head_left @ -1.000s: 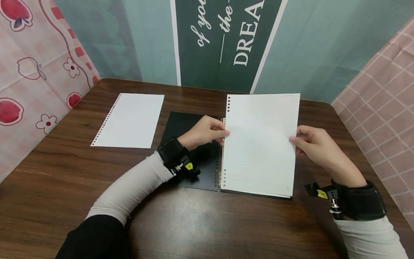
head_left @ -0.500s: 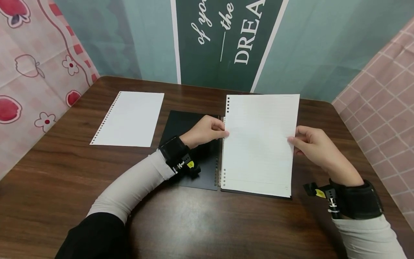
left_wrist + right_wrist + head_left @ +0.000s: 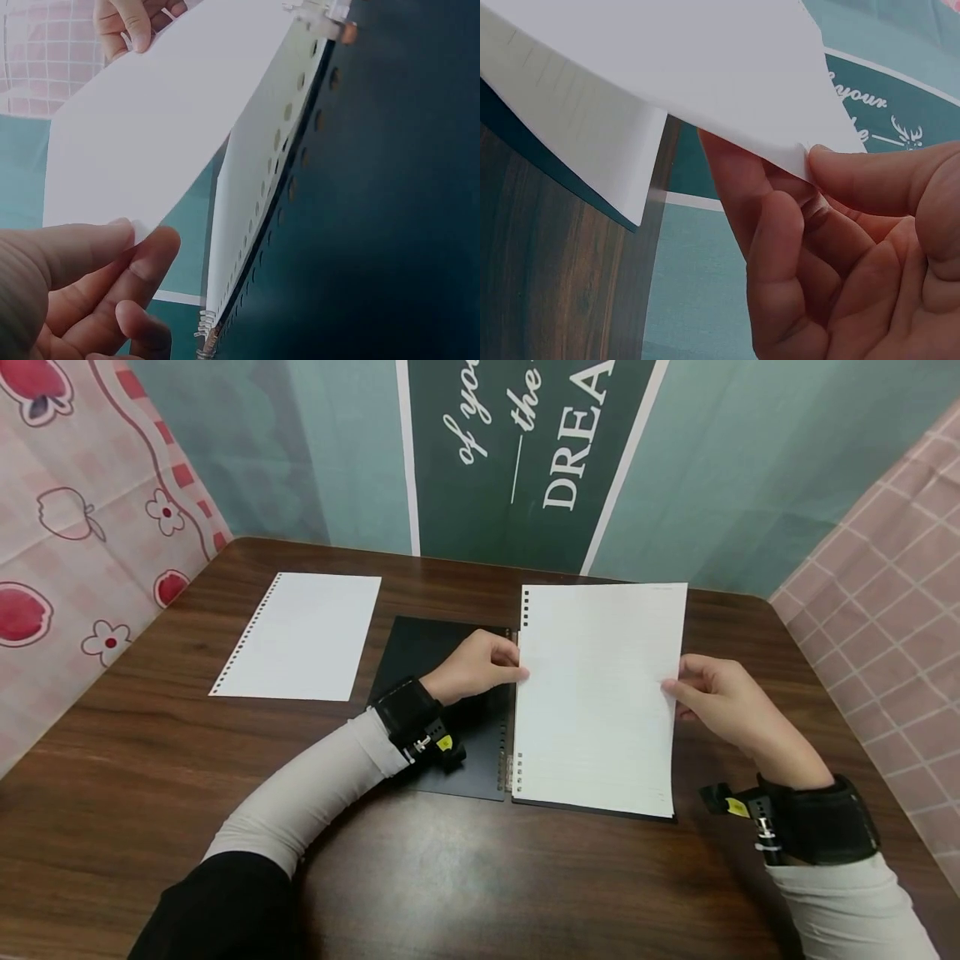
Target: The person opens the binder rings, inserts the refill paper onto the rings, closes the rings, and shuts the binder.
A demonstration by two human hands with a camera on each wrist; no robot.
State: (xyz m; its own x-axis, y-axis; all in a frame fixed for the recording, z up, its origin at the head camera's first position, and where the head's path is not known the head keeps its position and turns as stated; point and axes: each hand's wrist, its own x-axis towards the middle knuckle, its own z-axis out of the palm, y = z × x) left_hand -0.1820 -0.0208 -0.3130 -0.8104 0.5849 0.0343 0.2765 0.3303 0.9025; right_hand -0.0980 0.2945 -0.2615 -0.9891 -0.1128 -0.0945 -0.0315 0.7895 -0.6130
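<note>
Table (image 3: 120,760): dark brown wood, carried everything below.
Backdrop: teal wall with a dark green banner (image 3: 517,452) in white lettering; pink patterned cloth at both sides.
Binder (image 3: 442,652): black, lay open at table centre, cover flat to the left, ring spine down the middle, stack of punched pages (image 3: 247,217) on its right half.
Held sheet (image 3: 600,693): white, lined, holes along its left edge; lifted clear above the binder's right half, over the page stack, pinched at both side edges.
Loose sheet (image 3: 300,637): white, punched along the left edge, flat on the table, left of the binder, apart from it.
Left hand (image 3: 476,664): over the binder cover, thumb and fingers pinched the held sheet's left edge beside the rings.
Right hand (image 3: 723,702): thumb on top, fingers curled beneath, clamped the held sheet's right edge.
Wrist straps: black band with small camera on each forearm, pale sleeves behind.
</note>
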